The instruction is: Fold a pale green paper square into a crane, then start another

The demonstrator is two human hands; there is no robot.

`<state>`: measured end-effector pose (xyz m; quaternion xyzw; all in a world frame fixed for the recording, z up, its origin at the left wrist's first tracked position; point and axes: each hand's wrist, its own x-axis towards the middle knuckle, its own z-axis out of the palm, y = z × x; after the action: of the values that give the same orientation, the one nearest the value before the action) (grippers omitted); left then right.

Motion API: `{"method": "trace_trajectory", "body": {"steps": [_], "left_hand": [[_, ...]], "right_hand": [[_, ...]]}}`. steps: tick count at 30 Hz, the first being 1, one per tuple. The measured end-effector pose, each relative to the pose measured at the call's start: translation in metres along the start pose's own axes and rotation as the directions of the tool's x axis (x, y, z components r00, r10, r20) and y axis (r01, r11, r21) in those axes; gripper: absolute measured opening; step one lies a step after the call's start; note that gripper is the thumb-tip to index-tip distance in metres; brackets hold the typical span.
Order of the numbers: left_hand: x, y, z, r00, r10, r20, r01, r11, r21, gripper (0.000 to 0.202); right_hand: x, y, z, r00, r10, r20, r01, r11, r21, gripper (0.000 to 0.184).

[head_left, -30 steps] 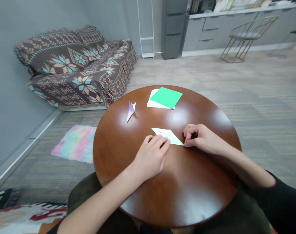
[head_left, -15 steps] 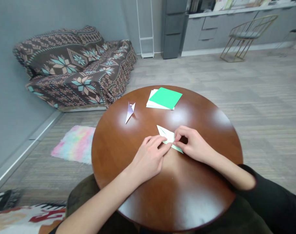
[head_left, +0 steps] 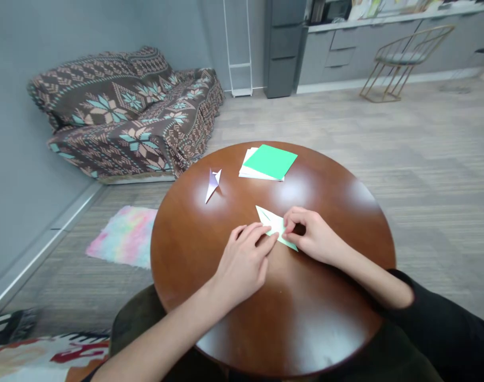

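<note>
A pale green folded paper [head_left: 277,225], long and pointed at both ends, lies on the round brown table [head_left: 194,249]. My left hand [head_left: 248,252] holds it against the tabletop, with curved fingers and thumb on its near left part. At the paper's right side, my right hand [head_left: 311,233] is closed in a pinch, thumb and forefinger together on its edge. The fingers cover part of the folds. Farther left on the table stands a purple and white folded paper figure [head_left: 212,184], apart from both hands.
Toward the table's far edge lies a stack of white sheets [head_left: 248,171] with a green sheet [head_left: 270,162] on top. Beyond are a sofa with a patterned cover [head_left: 138,116], a fluffy pastel rug [head_left: 124,236], and a gold-framed chair [head_left: 401,57] by grey cabinets.
My left thumb has drawn back slightly from the right fingertips, leaving a small gap between the hands. Both hands stay on the folded paper, and the view has shifted a little.
</note>
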<state>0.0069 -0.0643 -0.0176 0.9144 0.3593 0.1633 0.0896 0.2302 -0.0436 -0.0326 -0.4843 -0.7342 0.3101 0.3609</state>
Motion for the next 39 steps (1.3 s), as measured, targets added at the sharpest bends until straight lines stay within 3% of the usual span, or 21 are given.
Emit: {"method": "trace_trajectory", "body": {"steps": [9, 16, 26, 31, 35, 39], "left_hand": [[0.0, 0.001, 0.001, 0.999, -0.043, -0.025, 0.042, 0.999, -0.032, 0.047], [0.001, 0.004, 0.001, 0.997, -0.078, -0.014, 0.079, 0.995, 0.053, 0.049], [0.008, 0.0, 0.001, 0.978, -0.191, -0.085, 0.204, 0.962, 0.183, 0.048], [0.008, 0.0, 0.001, 0.996, -0.056, -0.067, 0.066, 0.987, 0.145, 0.044], [0.01, -0.002, 0.001, 0.998, -0.007, -0.06, 0.013, 0.995, 0.099, 0.033], [0.012, -0.01, 0.0, 0.996, 0.053, -0.065, -0.051, 0.998, 0.042, 0.027]], "right_hand": [[0.0, -0.002, -0.001, 1.0, 0.013, 0.003, -0.013, 1.0, -0.017, 0.019], [0.001, -0.002, 0.0, 1.0, 0.016, 0.011, -0.016, 1.0, -0.018, 0.019], [0.002, -0.004, -0.001, 1.0, 0.022, 0.002, -0.022, 1.0, -0.021, 0.02], [0.001, -0.007, 0.005, 0.997, 0.07, -0.038, -0.072, 0.996, -0.045, 0.02], [-0.001, -0.008, 0.006, 0.994, 0.1, -0.037, -0.099, 0.994, 0.036, 0.017], [0.001, -0.006, -0.002, 0.983, 0.063, -0.175, -0.062, 0.998, 0.013, 0.012]]}}
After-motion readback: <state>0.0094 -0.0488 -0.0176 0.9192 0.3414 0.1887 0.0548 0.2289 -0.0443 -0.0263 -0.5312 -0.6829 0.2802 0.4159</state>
